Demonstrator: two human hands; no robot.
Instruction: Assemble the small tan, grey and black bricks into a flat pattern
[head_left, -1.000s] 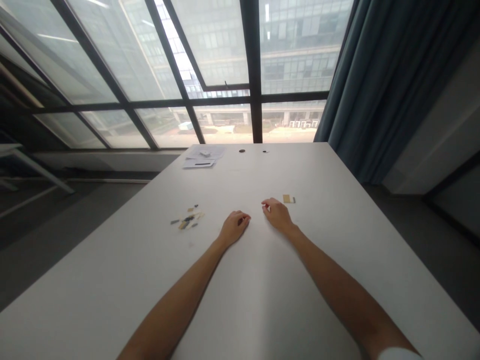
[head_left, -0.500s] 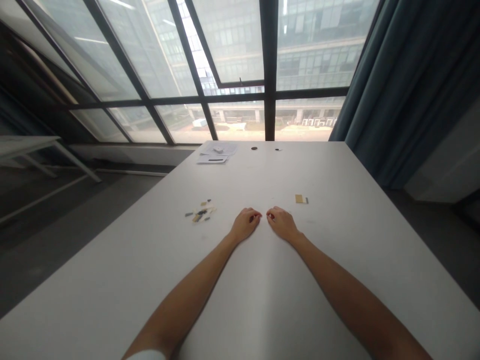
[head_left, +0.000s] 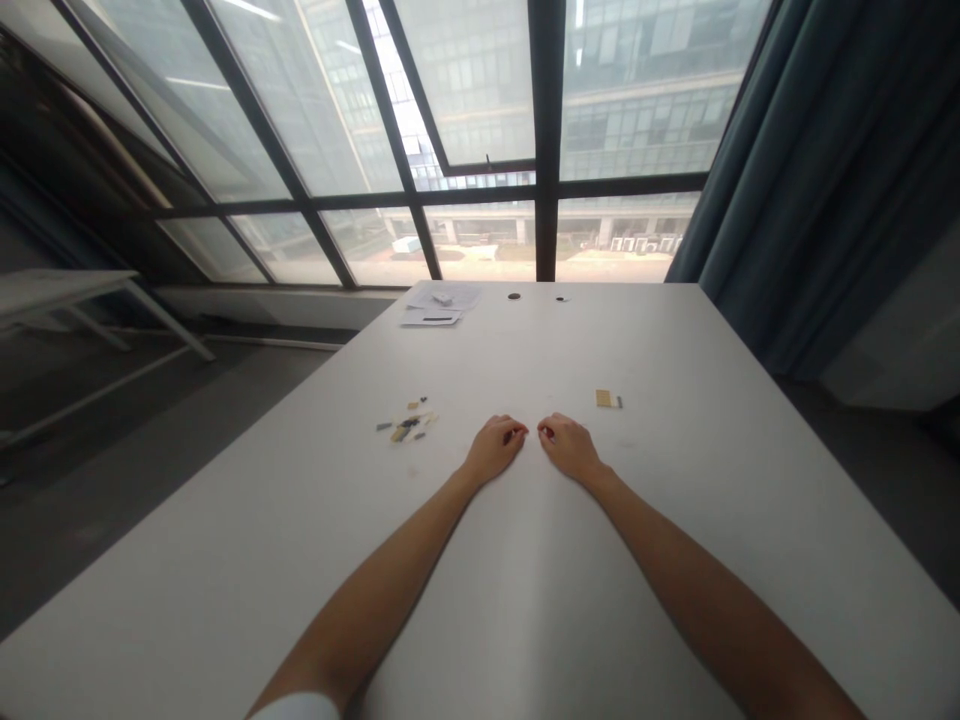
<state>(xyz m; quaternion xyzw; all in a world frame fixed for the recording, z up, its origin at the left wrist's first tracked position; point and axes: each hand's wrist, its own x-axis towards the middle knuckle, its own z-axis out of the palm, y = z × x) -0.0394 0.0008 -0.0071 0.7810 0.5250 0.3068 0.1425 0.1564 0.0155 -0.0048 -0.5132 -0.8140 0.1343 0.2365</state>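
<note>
My left hand [head_left: 498, 446] rests on the white table [head_left: 480, 580], fingers curled with thumb and fingertips brought together. Facing it across a narrow gap is my right hand [head_left: 568, 446], curled in the same way. Whatever either pinch holds, if anything, is hidden or too small to make out. To the left of my left hand lies a loose pile of small tan, grey, black and cream pieces [head_left: 407, 430]. Beyond my right hand, a little to its right, a flat tan block of pieces [head_left: 604, 398] has a pale and grey strip along its right side.
Papers [head_left: 430, 318] with a small white object on top lie at the table's far left corner. A dark round disc [head_left: 514, 296] and a small black item [head_left: 560, 299] sit near the far edge. Blue curtains [head_left: 780, 200] hang at the right; another table [head_left: 67, 288] stands left.
The whole view has shifted slightly, so things appear a little further right. Both hands keep nearly the same pose and place on the table.
</note>
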